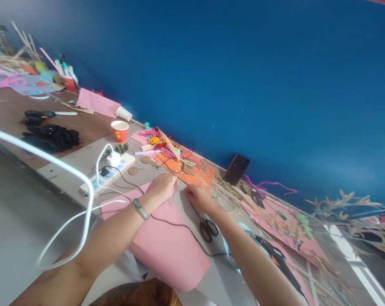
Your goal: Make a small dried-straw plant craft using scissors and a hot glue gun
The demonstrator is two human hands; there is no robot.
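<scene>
My left hand (164,188), with a bangle (141,209) on the wrist, is over the far end of a pink paper sheet (173,250). Its fingers are curled closed, and whatever they pinch is too small or hidden to name. Close by on the right, my right hand (198,198) is also closed, its fingertips turned toward the left hand; its contents cannot be made out. Black-handled scissors (209,230) lie just below the right hand, their blades partly hidden. Beyond both hands lies an orange sheet (166,163) with small wooden discs (189,170) on it.
A power strip (124,165) with a white cable (64,159) stands at left, near a red paper cup (120,131). A phone (237,169) leans against the blue wall. Dried stems (226,189) and a black glue gun (277,257) lie at right.
</scene>
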